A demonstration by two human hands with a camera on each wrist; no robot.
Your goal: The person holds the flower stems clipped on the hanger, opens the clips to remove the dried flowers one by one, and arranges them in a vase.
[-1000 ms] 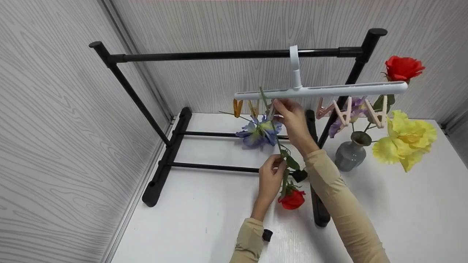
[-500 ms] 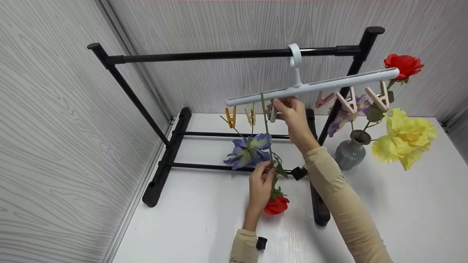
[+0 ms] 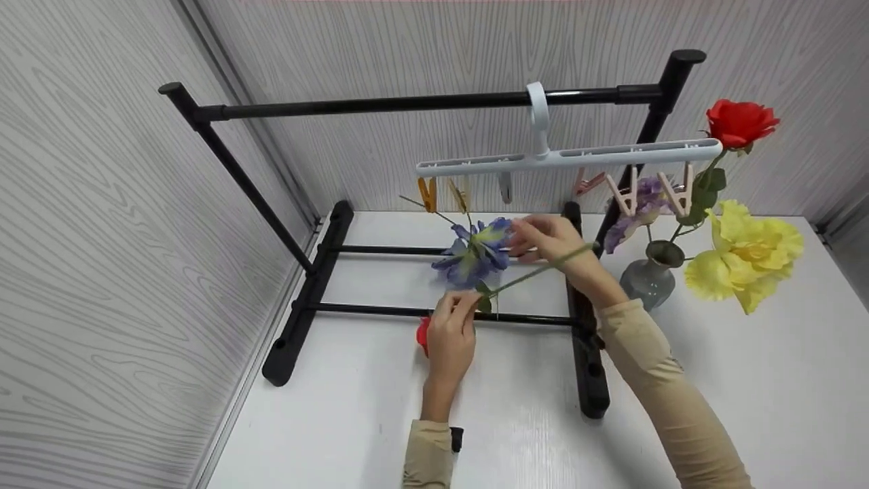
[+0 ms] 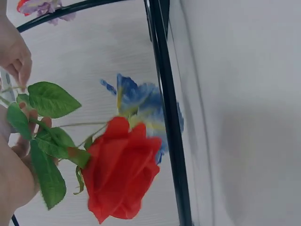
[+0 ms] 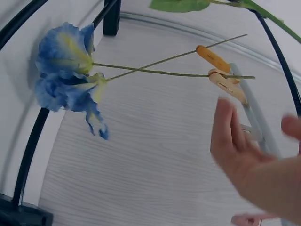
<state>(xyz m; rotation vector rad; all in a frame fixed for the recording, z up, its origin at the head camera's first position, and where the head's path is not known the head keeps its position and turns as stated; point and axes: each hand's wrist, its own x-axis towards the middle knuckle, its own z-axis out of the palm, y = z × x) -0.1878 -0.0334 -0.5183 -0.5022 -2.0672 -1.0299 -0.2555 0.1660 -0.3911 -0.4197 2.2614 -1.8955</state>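
Note:
My left hand [image 3: 451,336] pinches the stem of a red rose [image 4: 122,169]; in the head view the bloom is mostly behind that hand. The rose's stem [image 3: 543,269] slants up to the right, passing in front of my right wrist. My right hand [image 3: 553,248] holds nothing, its fingers extended and thumb apart in the right wrist view. It is beside the blue flowers [image 3: 472,258], below a grey clothespin [image 3: 505,188]. Those flowers hang head down, their stems in an orange clothespin [image 5: 214,59] and a beige clothespin [image 5: 228,86] on a pale hanger [image 3: 631,155].
The hanger hooks over the top bar of a black rack [image 3: 373,104]. Several pink clothespins [image 3: 626,193] hang from its right half. Right of the rack stands a grey vase [image 3: 648,282] with a yellow flower [image 3: 747,258], a purple flower [image 3: 638,210] and another red rose [image 3: 740,123].
My right hand has let go of the grey clothespin and dropped lower. My left hand has moved left, swinging the rose from upright stem to a rightward slant. The hanger has swung.

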